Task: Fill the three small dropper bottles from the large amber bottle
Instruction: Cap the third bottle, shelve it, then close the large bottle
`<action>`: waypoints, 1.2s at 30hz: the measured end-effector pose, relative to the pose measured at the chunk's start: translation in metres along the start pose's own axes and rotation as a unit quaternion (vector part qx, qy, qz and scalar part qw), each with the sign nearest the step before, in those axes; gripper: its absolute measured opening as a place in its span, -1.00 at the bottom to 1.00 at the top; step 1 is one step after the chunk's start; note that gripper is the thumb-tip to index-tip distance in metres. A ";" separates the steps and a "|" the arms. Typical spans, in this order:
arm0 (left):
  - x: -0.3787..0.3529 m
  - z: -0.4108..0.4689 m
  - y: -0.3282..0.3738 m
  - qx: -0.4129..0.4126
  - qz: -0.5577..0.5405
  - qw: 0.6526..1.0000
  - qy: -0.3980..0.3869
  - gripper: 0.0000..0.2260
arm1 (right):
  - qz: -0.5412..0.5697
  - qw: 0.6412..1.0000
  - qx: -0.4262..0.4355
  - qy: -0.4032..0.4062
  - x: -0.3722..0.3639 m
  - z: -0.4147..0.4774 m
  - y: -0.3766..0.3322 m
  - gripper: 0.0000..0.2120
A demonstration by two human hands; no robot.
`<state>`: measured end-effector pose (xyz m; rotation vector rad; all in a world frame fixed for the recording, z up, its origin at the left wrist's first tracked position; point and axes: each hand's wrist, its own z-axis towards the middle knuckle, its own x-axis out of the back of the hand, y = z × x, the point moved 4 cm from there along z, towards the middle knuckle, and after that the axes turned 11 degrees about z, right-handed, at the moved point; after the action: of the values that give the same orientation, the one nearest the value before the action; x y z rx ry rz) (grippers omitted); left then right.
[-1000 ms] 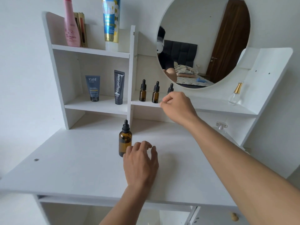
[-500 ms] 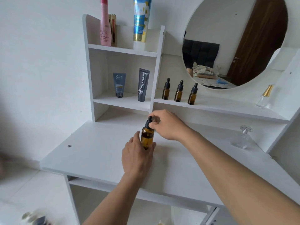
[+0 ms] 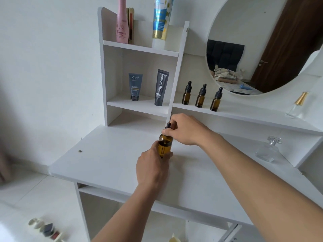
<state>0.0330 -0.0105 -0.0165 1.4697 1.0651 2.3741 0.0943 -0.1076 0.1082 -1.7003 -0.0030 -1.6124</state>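
Progress: hardly begun, judging by the layout; black dropper cap seated on the large round amber glass bottle (image 3: 165, 145), nothing visibly transferred.
Left to do: cap off, then the three small amber dropper bottles (image 3: 200, 96) opened and filled, each capped in black; fill levels could not be read.
Large bottle, place: over the white tabletop (image 3: 113, 154), held between both grips; base hidden behind the left one, so resting or lifted could not be told.
Large bottle, axis: long axis about vertical, rubber bulb pointing up, base down.
Left grip (image 3: 153, 168): closed round the bottle's amber body from the near side, thumb and fingers wrapped on it.
Right grip (image 3: 185, 130): came from the bottle's right, fingertips pinched on the black cap at the neck, apparently to unscrew it.
Small bottles, place: beyond and above the large bottle, to its right, in a row on a white shelf (image 3: 244, 110), upright, bulbs up, well apart from both grips.
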 end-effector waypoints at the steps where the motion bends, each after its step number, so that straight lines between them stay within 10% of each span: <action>1: 0.000 0.000 0.000 -0.002 0.001 1.000 0.001 -0.79 | 0.005 1.000 0.000 -0.001 0.001 0.001 -0.001 -0.75; 36: -0.001 -0.002 0.000 -0.006 0.010 1.000 0.023 -0.85 | -0.067 0.998 0.004 -0.019 -0.002 0.000 -0.014 -0.83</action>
<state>0.0313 -0.0119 -0.0176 1.4371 1.0494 2.4347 0.0868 -0.0974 0.1140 -1.7564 -0.1451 -1.6736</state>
